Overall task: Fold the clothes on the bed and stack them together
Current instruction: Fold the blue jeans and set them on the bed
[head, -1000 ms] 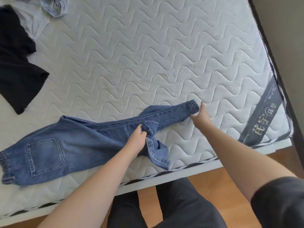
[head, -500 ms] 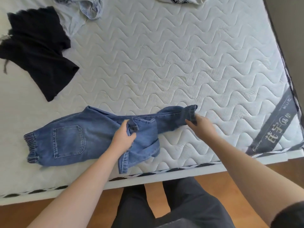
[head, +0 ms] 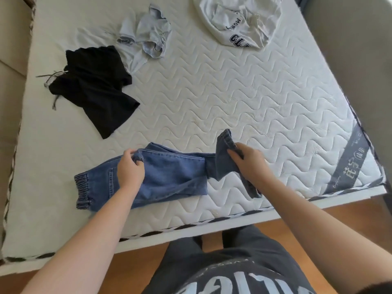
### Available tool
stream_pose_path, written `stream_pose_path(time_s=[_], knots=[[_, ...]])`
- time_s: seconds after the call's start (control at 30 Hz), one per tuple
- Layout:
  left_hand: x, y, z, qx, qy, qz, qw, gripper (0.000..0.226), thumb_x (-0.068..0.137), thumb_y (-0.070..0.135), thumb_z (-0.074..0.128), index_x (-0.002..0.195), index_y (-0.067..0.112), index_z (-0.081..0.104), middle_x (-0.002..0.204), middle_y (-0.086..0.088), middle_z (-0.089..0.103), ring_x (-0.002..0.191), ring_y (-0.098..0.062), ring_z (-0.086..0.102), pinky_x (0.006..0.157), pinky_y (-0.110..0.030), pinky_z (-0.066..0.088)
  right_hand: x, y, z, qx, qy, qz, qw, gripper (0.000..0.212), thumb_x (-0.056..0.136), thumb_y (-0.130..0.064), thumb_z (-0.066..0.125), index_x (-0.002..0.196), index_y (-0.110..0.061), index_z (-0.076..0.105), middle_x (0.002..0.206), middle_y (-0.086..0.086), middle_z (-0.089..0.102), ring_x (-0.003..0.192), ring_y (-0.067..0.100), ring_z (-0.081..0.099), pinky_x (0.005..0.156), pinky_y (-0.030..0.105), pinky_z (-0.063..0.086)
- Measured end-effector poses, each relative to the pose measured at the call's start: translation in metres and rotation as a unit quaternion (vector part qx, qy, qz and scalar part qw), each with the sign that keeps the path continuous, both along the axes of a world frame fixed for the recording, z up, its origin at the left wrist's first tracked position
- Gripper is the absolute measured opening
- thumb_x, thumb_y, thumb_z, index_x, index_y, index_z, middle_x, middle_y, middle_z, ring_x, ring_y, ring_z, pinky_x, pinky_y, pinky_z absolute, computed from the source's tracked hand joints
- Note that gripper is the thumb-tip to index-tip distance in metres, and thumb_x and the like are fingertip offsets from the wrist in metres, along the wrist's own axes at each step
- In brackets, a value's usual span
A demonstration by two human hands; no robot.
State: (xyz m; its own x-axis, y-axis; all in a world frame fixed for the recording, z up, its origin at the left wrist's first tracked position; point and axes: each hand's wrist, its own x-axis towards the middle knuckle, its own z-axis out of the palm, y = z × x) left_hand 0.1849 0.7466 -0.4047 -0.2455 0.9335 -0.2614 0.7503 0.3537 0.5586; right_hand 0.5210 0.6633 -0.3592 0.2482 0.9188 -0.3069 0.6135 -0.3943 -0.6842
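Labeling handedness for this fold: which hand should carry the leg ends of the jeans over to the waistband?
Right. The right hand already grips the lifted leg ends of the jeans, while the left hand pinches the fabric near the waist end, anchoring it on the mattress.

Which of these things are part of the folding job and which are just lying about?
In the job:
- blue denim jeans, gripped by left hand and right hand
- black shorts
- pale blue garment
- white printed garment

Lying about:
- quilted white mattress
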Motion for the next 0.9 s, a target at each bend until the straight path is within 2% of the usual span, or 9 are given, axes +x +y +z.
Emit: stream_pose_path(time_s=[0.17,0.27,0.37,0.47,0.53,0.6,0.67,0.77,0.9], knots=[[0.022,0.002,0.009,-0.003,-0.054,-0.202,0.978,0.042,0.097,0.018,0.054,0.139,0.015,0.049,0.137,-0.006,0.053,0.126,-0.025,0.05,0.104,-0.036,0.042,-0.043,-0.006,0.04,0.005,0.001,0.0,1.0,0.016,0.096,-0.04,0.054,0.097,-0.027,0.063,0.081,-0.007,0.068,0.077,0.017,0.061,0.067,0.033,0.048],[0.064,0.001,0.027,-0.049,-0.14,-0.354,0.923,0.053,0.099,0.028,0.056,0.148,0.019,0.039,0.146,-0.003,0.046,0.135,-0.018,0.043,0.108,-0.023,0.03,-0.056,-0.015,0.058,0.002,-0.01,0.028,1.0,0.013,0.094,-0.037,0.06,0.096,-0.025,0.061,0.077,-0.01,0.063,0.072,0.013,0.058,0.06,0.028,0.041],[0.1,0.003,0.051,-0.076,-0.2,-0.443,0.871,0.073,0.094,0.038,0.063,0.154,0.031,0.023,0.15,0.018,0.031,0.134,0.003,0.029,0.104,-0.01,0.018,-0.059,-0.029,0.074,-0.002,-0.001,0.058,0.998,0.012,0.092,-0.029,0.064,0.097,-0.018,0.063,0.08,-0.001,0.066,0.077,0.021,0.06,0.065,0.03,0.044],[0.124,0.012,0.073,-0.102,-0.189,-0.526,0.823,0.067,0.086,0.04,0.072,0.145,0.033,0.04,0.145,0.016,0.044,0.125,0.002,0.041,0.101,-0.018,0.029,-0.053,-0.044,0.087,-0.003,-0.002,0.056,0.998,0.008,0.09,-0.025,0.066,0.097,-0.028,0.063,0.08,-0.007,0.066,0.078,0.017,0.06,0.065,0.027,0.044],[0.139,0.019,0.085,-0.099,-0.214,-0.535,0.811,0.036,0.085,0.027,0.076,0.118,0.026,0.062,0.117,0.008,0.067,0.108,-0.006,0.06,0.09,-0.024,0.041,-0.046,-0.052,0.094,0.006,-0.013,0.032,0.999,0.02,0.086,-0.023,0.07,0.104,-0.031,0.064,0.084,-0.01,0.067,0.079,0.01,0.061,0.066,0.024,0.043],[0.151,0.025,0.098,-0.09,-0.268,-0.513,0.811,0.021,0.083,0.018,0.078,0.099,0.016,0.064,0.095,-0.003,0.072,0.089,-0.009,0.065,0.082,-0.033,0.05,-0.037,-0.06,0.096,0.015,-0.02,-0.02,0.999,0.034,0.08,-0.021,0.074,0.111,-0.031,0.065,0.086,-0.013,0.067,0.08,0.006,0.061,0.067,0.021,0.044],[0.161,0.029,0.108,-0.08,-0.272,-0.524,0.803,0.022,0.082,0.018,0.078,0.094,0.011,0.06,0.09,-0.011,0.071,0.081,-0.014,0.062,0.08,-0.039,0.05,-0.03,-0.07,0.092,0.003,-0.052,-0.061,0.997,0.028,0.076,-0.02,0.075,0.098,-0.033,0.065,0.073,-0.016,0.062,0.071,0.006,0.058,0.06,0.02,0.04],[0.177,0.029,0.122,-0.08,-0.281,-0.558,0.777,0.02,0.08,0.017,0.078,0.082,0.024,0.06,0.08,0.003,0.068,0.076,-0.012,0.062,0.078,-0.035,0.048,-0.023,-0.086,0.076,-0.053,-0.088,-0.101,0.99,0.018,0.076,-0.027,0.076,0.072,-0.027,0.058,0.058,-0.009,0.055,0.061,0.016,0.054,0.049,0.023,0.035],[0.199,0.029,0.138,-0.045,-0.266,-0.557,0.785,0.02,0.078,0.026,0.08,0.092,0.025,0.065,0.087,0.001,0.074,0.085,-0.023,0.069,0.08,-0.034,0.051,-0.012,-0.112,0.058,-0.069,-0.057,-0.153,0.984,0.018,0.083,-0.027,0.073,0.075,-0.026,0.056,0.061,-0.01,0.06,0.062,0.014,0.057,0.05,0.021,0.038]])
